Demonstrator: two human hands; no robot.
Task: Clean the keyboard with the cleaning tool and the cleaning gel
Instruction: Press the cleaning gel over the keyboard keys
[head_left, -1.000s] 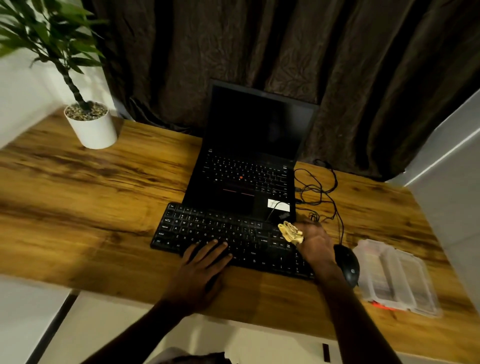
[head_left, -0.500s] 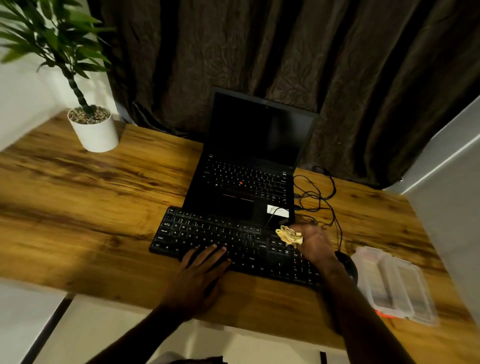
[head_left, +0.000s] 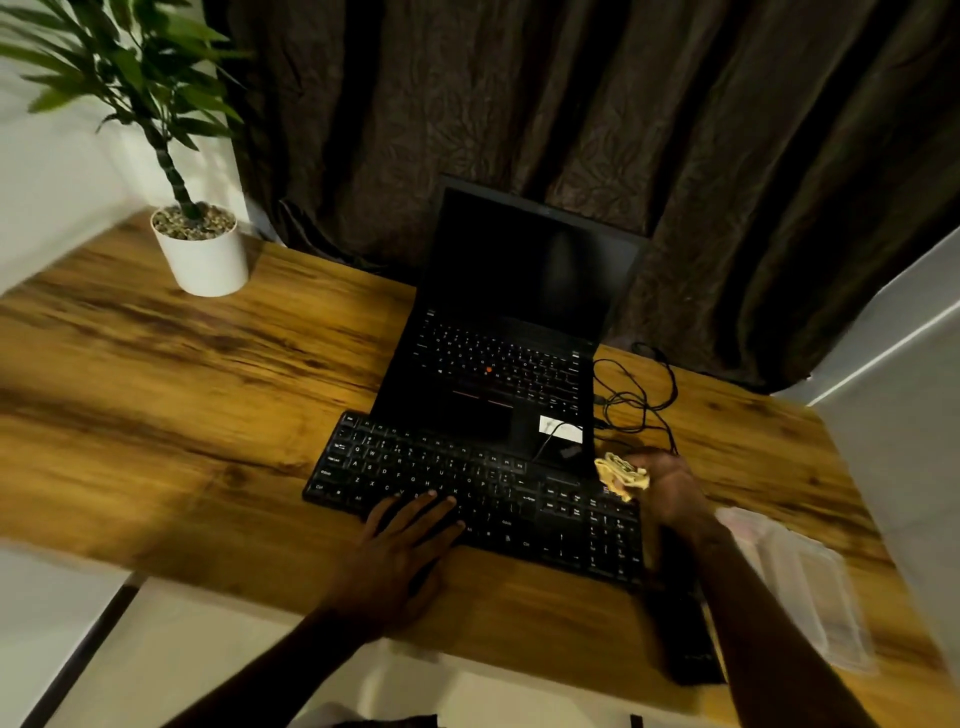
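On the keyboard (head_left: 467, 483), at its front edge, the left hand (head_left: 400, 556) lies flat, fingers straight; above its right end, the right hand (head_left: 670, 488) clutches yellow cleaning gel (head_left: 621, 474).

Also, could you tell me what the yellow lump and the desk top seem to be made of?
The yellow lump: likely soft gel, given crumpled folds in the right hand. The desk top: wood or wood-look laminate, smooth, streaked grain.

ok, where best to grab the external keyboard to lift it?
Probably its bare left short end, coming from the left and pinching under the edge. The keyboard lies flat and thin. The laptop sits against its far edge, the left hand rests on its front keys, and the right hand holds the cleaning gel by its right end.
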